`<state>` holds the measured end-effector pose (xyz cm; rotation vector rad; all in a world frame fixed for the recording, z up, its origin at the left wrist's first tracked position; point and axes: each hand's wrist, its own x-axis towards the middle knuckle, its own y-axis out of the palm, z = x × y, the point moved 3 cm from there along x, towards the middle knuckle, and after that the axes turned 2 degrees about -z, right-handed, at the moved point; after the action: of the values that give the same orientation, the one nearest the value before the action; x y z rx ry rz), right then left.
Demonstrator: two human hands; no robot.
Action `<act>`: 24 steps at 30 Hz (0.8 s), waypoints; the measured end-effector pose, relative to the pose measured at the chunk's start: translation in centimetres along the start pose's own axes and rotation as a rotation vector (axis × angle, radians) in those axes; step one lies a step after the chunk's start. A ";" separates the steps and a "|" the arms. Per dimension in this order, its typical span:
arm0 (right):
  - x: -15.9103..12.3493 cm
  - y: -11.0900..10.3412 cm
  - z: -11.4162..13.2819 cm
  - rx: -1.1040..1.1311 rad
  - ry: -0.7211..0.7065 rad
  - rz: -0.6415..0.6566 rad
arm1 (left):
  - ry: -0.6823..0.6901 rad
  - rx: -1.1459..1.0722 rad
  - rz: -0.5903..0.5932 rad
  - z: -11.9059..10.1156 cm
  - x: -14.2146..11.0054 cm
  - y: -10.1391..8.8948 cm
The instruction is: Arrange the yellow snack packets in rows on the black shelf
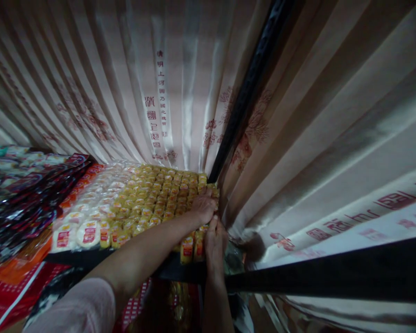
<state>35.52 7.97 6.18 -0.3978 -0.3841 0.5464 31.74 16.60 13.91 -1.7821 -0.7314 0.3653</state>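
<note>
Your left hand (205, 206) lies over the right end of the yellow packets (156, 194), your right hand (215, 238) against their edge; I cannot tell whether either grips.

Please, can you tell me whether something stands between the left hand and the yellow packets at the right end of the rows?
Nothing visible does: the left hand appears to rest directly on the yellow packets. The right hand is just beside it, and the curtain hangs to their right, not in between.
</note>
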 end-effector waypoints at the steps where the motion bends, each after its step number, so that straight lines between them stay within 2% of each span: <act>1: 0.0 0.0 0.1 0.010 0.014 0.005 | -0.003 -0.007 0.003 0.0 0.1 0.0; 6: -0.2 -0.2 1.3 0.015 0.046 0.042 | 0.014 -0.054 0.000 0.0 -0.3 -0.4; 9: -0.7 -0.9 2.3 0.016 0.017 0.022 | 0.036 -0.092 -0.113 0.0 -1.9 -1.6; 13: -1.9 -2.4 4.6 0.060 -0.106 -0.060 | 0.052 -0.257 -0.284 -0.2 -6.5 -3.3; 16: -4.2 -3.4 6.3 0.212 -0.076 -0.105 | 0.076 -0.432 -0.372 -0.5 -12.1 -3.7; 18: -6.9 -4.0 6.8 0.344 -0.049 -0.150 | 0.042 -0.535 -0.379 -0.4 -16.6 -2.9; 21: -11.9 -4.3 6.5 0.399 -0.050 -0.108 | -0.207 -0.619 -0.350 1.2 -23.6 0.1; 22: -13.5 -4.0 6.0 0.397 -0.049 -0.022 | -0.317 -0.628 -0.312 2.0 -25.7 1.5; 23: -15.2 -3.3 5.4 0.372 -0.035 0.119 | -0.387 -0.646 -0.214 3.0 -27.4 3.2; 24: -16.8 -2.3 4.7 0.330 -0.020 0.323 | -0.480 -0.648 -0.134 4.1 -29.0 4.9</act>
<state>21.14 -2.09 7.16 -0.1344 -0.2430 0.9148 8.76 0.19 4.76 -2.2568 -1.4235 0.5119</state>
